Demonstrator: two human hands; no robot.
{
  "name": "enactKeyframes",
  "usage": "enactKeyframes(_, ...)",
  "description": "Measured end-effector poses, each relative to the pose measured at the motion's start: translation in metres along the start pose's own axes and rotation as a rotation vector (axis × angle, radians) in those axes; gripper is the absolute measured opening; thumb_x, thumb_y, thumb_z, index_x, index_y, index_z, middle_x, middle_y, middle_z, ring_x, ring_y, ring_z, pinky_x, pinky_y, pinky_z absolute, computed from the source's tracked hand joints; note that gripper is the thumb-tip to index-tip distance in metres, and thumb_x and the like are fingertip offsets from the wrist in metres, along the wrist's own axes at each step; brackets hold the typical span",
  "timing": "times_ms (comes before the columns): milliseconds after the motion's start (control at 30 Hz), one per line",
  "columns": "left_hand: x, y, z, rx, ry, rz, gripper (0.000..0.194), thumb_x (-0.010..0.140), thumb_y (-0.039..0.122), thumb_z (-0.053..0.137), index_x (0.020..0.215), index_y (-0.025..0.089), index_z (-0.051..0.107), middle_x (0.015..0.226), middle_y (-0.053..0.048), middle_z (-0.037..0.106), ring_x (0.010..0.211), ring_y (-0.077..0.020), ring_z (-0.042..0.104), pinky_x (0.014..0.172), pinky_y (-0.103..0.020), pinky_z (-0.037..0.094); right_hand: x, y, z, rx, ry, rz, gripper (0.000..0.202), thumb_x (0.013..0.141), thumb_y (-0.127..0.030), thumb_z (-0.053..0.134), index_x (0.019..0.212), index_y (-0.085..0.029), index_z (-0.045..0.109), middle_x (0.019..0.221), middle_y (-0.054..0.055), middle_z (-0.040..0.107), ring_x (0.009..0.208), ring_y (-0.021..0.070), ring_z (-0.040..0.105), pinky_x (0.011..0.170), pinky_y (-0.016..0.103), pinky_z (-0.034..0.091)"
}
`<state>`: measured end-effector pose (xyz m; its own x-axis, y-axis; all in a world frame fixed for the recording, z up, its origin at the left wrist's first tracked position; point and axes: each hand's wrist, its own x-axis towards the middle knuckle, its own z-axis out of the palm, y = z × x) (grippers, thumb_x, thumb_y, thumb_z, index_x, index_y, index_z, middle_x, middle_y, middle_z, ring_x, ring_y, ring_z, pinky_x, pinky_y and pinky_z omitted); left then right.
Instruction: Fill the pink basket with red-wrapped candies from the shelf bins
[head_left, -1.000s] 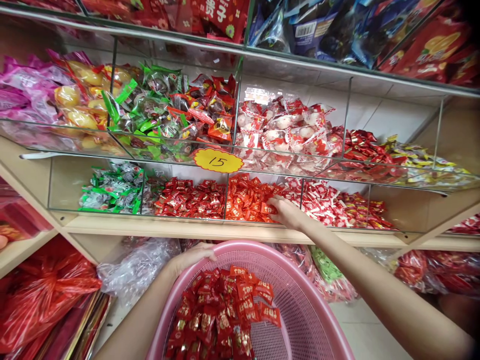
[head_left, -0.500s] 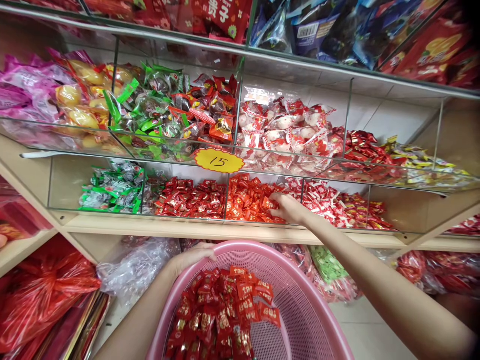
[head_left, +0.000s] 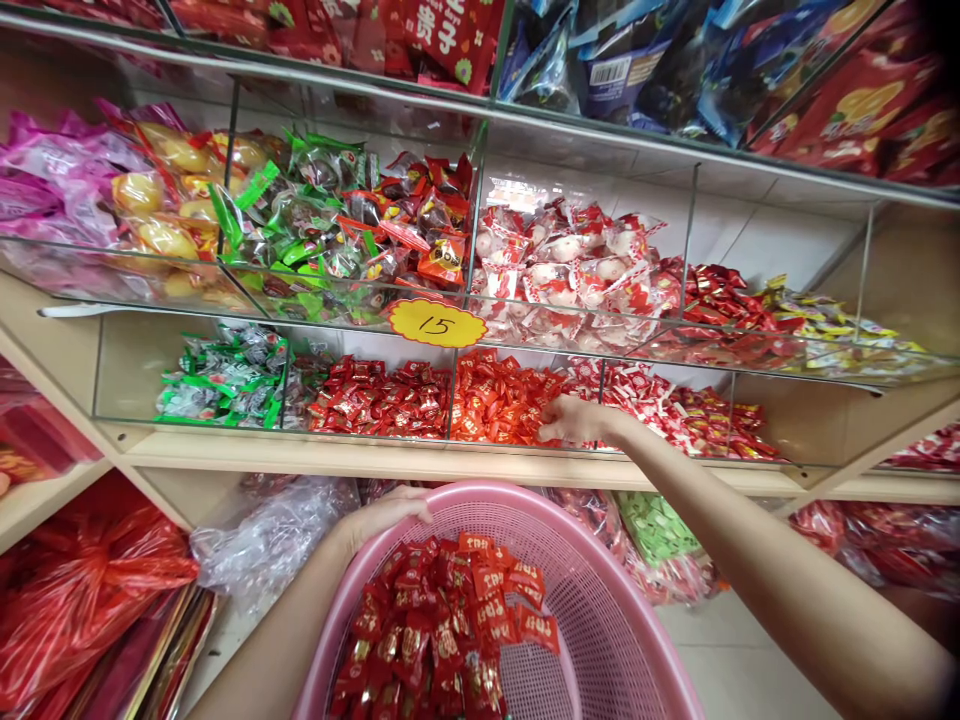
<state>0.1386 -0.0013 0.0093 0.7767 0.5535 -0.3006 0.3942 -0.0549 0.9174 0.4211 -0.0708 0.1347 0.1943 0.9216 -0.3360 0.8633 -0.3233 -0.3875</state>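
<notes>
The basket (head_left: 626, 610) is glossy plastic, the candy wrappers (head_left: 446, 635) shiny film, the shelf edge (head_left: 375, 454) smooth wood-look.

A pink basket (head_left: 626, 605) holds red candies (head_left: 416, 635); orange candies (head_left: 495, 400) lie heaped on a shelf (head_left: 390, 456).

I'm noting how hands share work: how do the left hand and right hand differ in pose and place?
The left hand grips the basket by its rim, while the right hand is at the orange candies. In the picture, the left hand shows below the shelf edge, the right hand above it. Both are bare.
</notes>
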Motion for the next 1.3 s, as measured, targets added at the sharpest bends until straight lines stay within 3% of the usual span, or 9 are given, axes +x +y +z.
enactKeyframes(167, -0.002, 0.003, 0.003, -0.081, -0.069, -0.003, 0.050, 0.062, 0.027, 0.050, 0.111, 0.017, 0.055, 0.096, -0.001, 0.064, 0.089, -0.0220, 0.054, 0.078, -0.028, 0.039, 0.002, -0.006, 0.002, -0.134, 0.015, -0.032, 0.032, 0.057, -0.042, 0.061, 0.049, -0.017, 0.043, 0.045, -0.002, 0.041, 0.043, 0.0089, 0.039, 0.038, 0.022, 0.028)
enactKeyframes(267, -0.003, 0.004, 0.003, -0.081, -0.033, -0.016, 0.048, 0.061, 0.028, 0.051, 0.108, 0.017, 0.057, 0.096, -0.001, 0.063, 0.089, -0.0223, 0.054, 0.075, -0.028, 0.040, 0.005, -0.008, 0.004, -0.174, 0.066, 0.030, 0.033, 0.055, -0.044, 0.064, 0.050, -0.017, 0.046, 0.046, -0.001, 0.043, 0.046, 0.0111, 0.043, 0.040, 0.023, 0.029)
enactKeyframes(333, -0.003, 0.004, 0.003, -0.054, -0.002, -0.006, 0.046, 0.061, 0.028, 0.051, 0.105, 0.017, 0.059, 0.097, 0.000, 0.063, 0.092, -0.0227, 0.053, 0.077, -0.027, 0.040, 0.007, -0.009, 0.007, -0.160, 0.078, 0.057, 0.032, 0.055, -0.044, 0.064, 0.052, -0.016, 0.048, 0.048, 0.000, 0.045, 0.047, 0.0118, 0.044, 0.040, 0.023, 0.030)
enactKeyframes(500, -0.002, 0.002, 0.003, -0.078, -0.049, -0.006, 0.047, 0.062, 0.028, 0.051, 0.107, 0.017, 0.058, 0.092, 0.000, 0.065, 0.085, -0.0211, 0.055, 0.074, -0.027, 0.040, 0.010, -0.008, 0.010, -0.172, 0.120, 0.021, 0.026, 0.056, -0.038, 0.064, 0.060, -0.016, 0.051, 0.049, -0.002, 0.045, 0.050, 0.0105, 0.044, 0.041, 0.021, 0.029)
enactKeyframes(667, -0.003, 0.004, 0.004, -0.111, -0.069, -0.009, 0.050, 0.062, 0.027, 0.050, 0.110, 0.016, 0.056, 0.091, 0.000, 0.065, 0.084, -0.0208, 0.055, 0.073, -0.027, 0.041, 0.012, -0.006, 0.011, -0.198, 0.127, -0.017, 0.023, 0.058, -0.033, 0.062, 0.056, -0.016, 0.047, 0.050, -0.004, 0.041, 0.049, 0.0089, 0.040, 0.042, 0.021, 0.027)
enactKeyframes(1000, -0.002, 0.005, 0.004, -0.113, -0.095, -0.005, 0.052, 0.061, 0.028, 0.049, 0.111, 0.015, 0.055, 0.091, -0.001, 0.065, 0.085, -0.0216, 0.055, 0.076, -0.028, 0.040, 0.004, -0.005, 0.007, 0.069, -0.019, 0.016, 0.031, 0.056, -0.038, 0.064, 0.054, -0.017, 0.042, 0.050, -0.004, 0.039, 0.045, 0.0069, 0.036, 0.040, 0.022, 0.028)
enactKeyframes(1133, -0.002, 0.006, 0.004, -0.100, -0.101, 0.005, 0.052, 0.061, 0.028, 0.049, 0.112, 0.015, 0.054, 0.092, -0.001, 0.065, 0.086, -0.0214, 0.055, 0.076, -0.028, 0.040, 0.003, 0.000, 0.008, 0.098, 0.009, -0.084, 0.031, 0.056, -0.038, 0.064, 0.054, -0.017, 0.041, 0.050, -0.006, 0.036, 0.046, 0.0063, 0.033, 0.042, 0.022, 0.026)
enactKeyframes(1300, -0.001, 0.005, 0.004, -0.069, -0.092, 0.006, 0.051, 0.061, 0.028, 0.049, 0.110, 0.017, 0.055, 0.092, 0.001, 0.065, 0.086, -0.0208, 0.054, 0.078, -0.027, 0.038, -0.001, 0.004, 0.009, 0.130, 0.061, -0.107, 0.032, 0.055, -0.039, 0.065, 0.055, -0.017, 0.041, 0.050, -0.006, 0.035, 0.048, 0.0066, 0.033, 0.045, 0.022, 0.025)
